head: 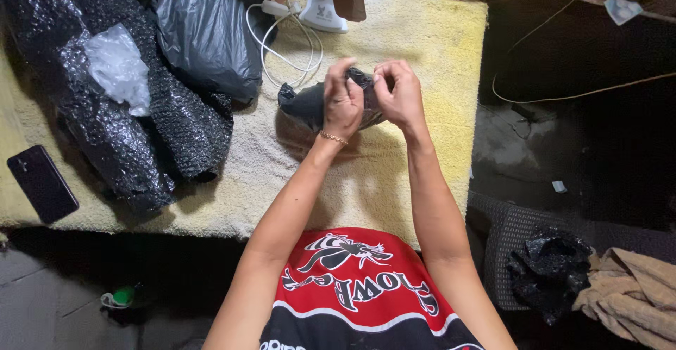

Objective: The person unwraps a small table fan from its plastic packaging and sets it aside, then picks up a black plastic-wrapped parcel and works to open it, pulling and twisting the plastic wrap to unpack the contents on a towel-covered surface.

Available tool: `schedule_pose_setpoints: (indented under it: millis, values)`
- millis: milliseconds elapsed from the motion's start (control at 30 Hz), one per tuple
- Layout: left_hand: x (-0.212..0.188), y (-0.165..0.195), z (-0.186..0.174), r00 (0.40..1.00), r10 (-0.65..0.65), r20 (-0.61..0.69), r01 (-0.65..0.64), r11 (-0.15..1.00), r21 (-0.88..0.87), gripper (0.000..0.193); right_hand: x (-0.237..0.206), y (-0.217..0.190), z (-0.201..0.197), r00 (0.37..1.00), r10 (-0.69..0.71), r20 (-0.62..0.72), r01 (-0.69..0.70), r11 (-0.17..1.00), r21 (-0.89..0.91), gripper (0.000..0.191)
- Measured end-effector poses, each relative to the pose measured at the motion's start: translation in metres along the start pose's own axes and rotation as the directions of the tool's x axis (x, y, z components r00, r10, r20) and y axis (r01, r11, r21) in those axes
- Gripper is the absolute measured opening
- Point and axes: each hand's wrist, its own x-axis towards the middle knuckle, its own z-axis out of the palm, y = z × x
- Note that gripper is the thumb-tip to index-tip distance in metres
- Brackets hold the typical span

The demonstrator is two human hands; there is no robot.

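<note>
Both my hands are raised over a table covered with a yellow towel (394, 174) and grip a small black plastic-wrapped bundle (304, 103). My left hand (341, 101), with a thin bracelet at the wrist, pinches the bundle's top from the left. My right hand (400, 94) pinches the same top edge from the right. The fingers of both hands meet above the bundle and hide its upper part.
A roll of black bubble wrap (113, 125) with a clear plastic piece lies at the left, a black bag (208, 29) behind it. A dark phone (42, 183) rests at the left edge. A white device with a cord (320, 8) stands at the back. A basket of black plastic (549, 269) and a beige cloth (634, 294) sit at the lower right.
</note>
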Motion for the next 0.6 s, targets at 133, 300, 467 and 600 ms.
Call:
schedule_pose_setpoints:
  millis: [133,300,467,600]
  values:
    - [0.0,-0.003,-0.003,0.995,0.028,0.093,-0.034,0.997,0.068,0.017,-0.002,0.019,0.004,0.993,0.118,0.011,-0.119,0.985,0.127,0.01]
    - [0.013,-0.002,-0.009,0.986,-0.025,0.167,0.017,0.999,0.046,0.019,-0.005,0.044,0.005,0.969,0.234,0.081,-0.248,0.907,0.341,0.012]
    - [0.029,0.003,-0.036,0.922,0.003,0.387,-0.044,0.994,0.096,0.025,-0.002,0.065,-0.004,0.932,0.281,0.228,-0.357,0.815,0.456,0.015]
    - [0.04,-0.003,-0.034,0.897,-0.025,0.44,-0.02,0.995,0.098,0.018,0.001,0.07,-0.001,0.941,0.23,0.246,-0.326,0.805,0.496,0.015]
